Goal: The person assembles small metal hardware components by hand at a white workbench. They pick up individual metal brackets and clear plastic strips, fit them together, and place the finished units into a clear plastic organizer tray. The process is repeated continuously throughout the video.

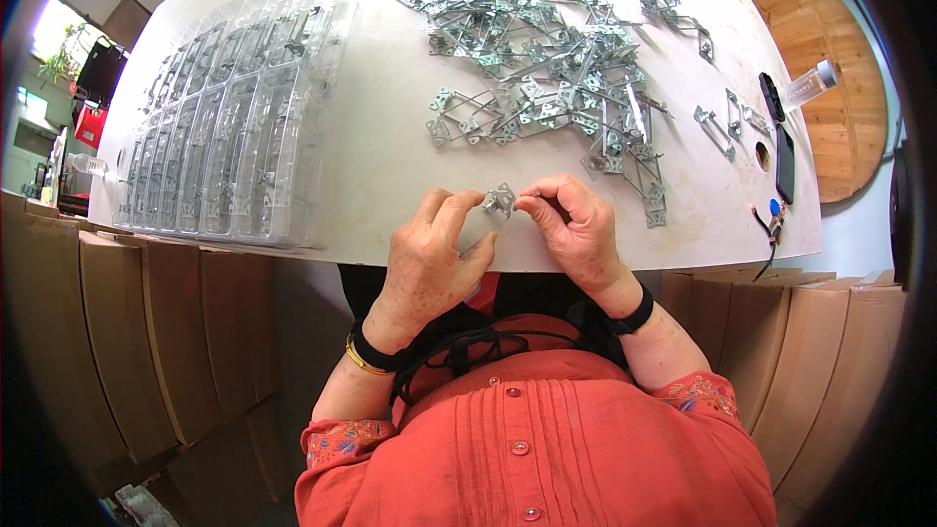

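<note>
A small silvery metal bracket (501, 199) with holes in its plate is held up between my two hands, just above the table's near edge. My left hand (427, 246) is curled, with its fingertips at the bracket's left side and its thumb lower down, apart from it. From the other side, my right hand (578, 232) pinches thumb and forefinger together at the bracket's right edge. Whatever small part lies within that pinch is hidden. Beyond my hands spreads a tangled pile of metal brackets with thin rods (556, 68).
Clear plastic trays (220, 127) with long compartments of metal parts stand on the white table's (376, 185) left. Several loose bracket pieces (715, 132) lie at right, near a black phone-like object (785, 164) and a clear tube (810, 86). Cardboard boxes (107, 332) flank me.
</note>
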Demonstrator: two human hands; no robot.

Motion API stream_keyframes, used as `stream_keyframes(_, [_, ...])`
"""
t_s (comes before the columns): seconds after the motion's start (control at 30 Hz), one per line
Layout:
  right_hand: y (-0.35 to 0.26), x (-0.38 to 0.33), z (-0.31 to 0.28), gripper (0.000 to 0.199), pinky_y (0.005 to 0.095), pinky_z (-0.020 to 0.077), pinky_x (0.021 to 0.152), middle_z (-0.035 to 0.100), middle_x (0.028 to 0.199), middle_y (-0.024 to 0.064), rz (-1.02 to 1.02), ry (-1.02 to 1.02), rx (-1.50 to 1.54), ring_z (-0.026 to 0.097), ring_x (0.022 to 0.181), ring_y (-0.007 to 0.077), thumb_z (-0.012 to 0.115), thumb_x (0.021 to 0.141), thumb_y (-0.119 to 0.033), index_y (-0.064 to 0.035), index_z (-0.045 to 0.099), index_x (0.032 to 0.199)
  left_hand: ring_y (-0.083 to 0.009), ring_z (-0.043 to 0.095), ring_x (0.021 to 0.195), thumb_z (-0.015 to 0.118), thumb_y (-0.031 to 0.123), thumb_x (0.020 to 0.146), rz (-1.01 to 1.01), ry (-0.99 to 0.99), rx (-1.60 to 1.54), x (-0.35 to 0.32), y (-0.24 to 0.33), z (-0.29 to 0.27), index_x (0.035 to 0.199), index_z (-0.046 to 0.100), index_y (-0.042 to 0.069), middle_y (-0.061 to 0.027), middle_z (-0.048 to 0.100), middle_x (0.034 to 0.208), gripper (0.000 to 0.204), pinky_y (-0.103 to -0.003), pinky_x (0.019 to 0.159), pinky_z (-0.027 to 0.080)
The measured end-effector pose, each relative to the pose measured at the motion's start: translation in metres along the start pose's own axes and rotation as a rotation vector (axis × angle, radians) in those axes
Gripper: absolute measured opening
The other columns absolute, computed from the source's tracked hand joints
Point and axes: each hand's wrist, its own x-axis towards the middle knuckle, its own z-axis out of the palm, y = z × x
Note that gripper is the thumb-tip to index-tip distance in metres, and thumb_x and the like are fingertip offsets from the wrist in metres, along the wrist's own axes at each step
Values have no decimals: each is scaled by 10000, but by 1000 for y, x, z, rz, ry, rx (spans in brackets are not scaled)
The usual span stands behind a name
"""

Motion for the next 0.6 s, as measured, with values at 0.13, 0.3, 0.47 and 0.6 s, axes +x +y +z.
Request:
stream_keyframes(0.13, [3,2,1,125,358,568,721,744,949,126,-62,10,-13,719,814,280,829,978,-59,-33,748,1070,-267,683,835,864,55,814,-3,5,-6,0,-1,1,1245,731,27,-127,667,997,452,-386,716,580])
stream_keyframes(0.3, [2,1,3,118,355,566,721,742,954,126,-73,17,14,714,814,277,810,981,-28,-33,752,1083,-271,694,841,864,59,817,-18,-6,4,0,1,0,1247,733,24,-133,676,1004,450,-388,729,588])
stream_keyframes(0.47, [4,-1,1,105,355,565,720,742,948,123,-43,-4,10,714,810,265,805,988,-27,-36,750,1076,-282,713,857,866,68,822,6,10,5,0,0,-1,1244,736,26,-141,688,1015,443,-397,742,597])
stream_keyframes(0.6, [0,1,2,96,350,562,714,741,938,111,-32,-10,14,712,800,251,809,993,-41,-40,748,1067,-287,721,869,870,79,828,-5,4,-12,0,1,-2,1242,735,29,-145,696,1025,438,-403,750,601])
